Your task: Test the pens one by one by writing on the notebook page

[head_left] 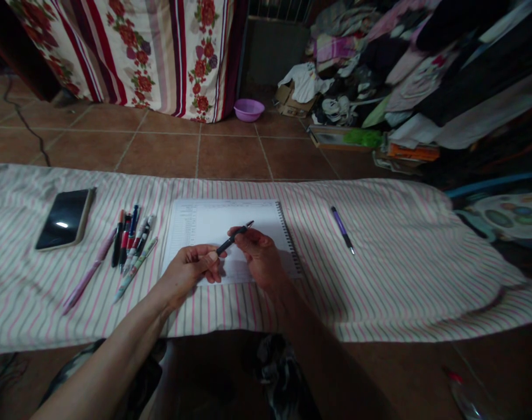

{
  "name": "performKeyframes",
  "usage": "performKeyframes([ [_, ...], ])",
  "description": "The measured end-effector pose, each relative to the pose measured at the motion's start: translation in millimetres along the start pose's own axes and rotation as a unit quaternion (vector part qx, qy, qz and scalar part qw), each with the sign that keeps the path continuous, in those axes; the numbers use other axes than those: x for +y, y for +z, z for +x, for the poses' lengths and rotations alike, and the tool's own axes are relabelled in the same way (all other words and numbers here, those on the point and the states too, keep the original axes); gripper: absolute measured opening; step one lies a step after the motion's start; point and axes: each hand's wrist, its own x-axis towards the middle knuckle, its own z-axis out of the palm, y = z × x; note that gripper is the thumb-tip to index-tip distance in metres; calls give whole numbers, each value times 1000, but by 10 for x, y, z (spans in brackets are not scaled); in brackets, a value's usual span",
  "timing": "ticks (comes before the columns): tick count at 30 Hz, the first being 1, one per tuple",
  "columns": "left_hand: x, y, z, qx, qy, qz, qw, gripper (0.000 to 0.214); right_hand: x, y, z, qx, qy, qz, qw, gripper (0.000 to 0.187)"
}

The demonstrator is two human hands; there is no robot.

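Note:
Both hands hold one dark pen over a spiral notebook open on a striped cloth. My left hand pinches the pen's lower end. My right hand grips its upper part, with the tip pointing up and to the right. The notebook's white page shows faint printed lines. A row of several pens lies left of the notebook, and a single purple pen lies to its right.
A dark phone rests on the cloth at far left. Tiled floor lies beyond, with a floral curtain, a purple bowl and heaped clothes at the back right. A plastic bottle lies near the bottom right.

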Motion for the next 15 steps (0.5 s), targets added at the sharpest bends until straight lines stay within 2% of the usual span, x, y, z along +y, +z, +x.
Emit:
performKeyframes([
  [7,21,26,-8,28,7,21,999,27,-20,49,-9,37,-7,-32,999,14],
  [9,21,9,-7,20,6,16,1000,26,-50,43,-23,16,-13,-43,999,17],
  [13,15,-42,-3,-8,-4,8,1000,25,-104,1,-42,-33,-13,-30,999,37],
  [15,17,-57,-4,-4,-4,6,1000,25,-113,-12,-43,-32,-19,-37,999,35],
])
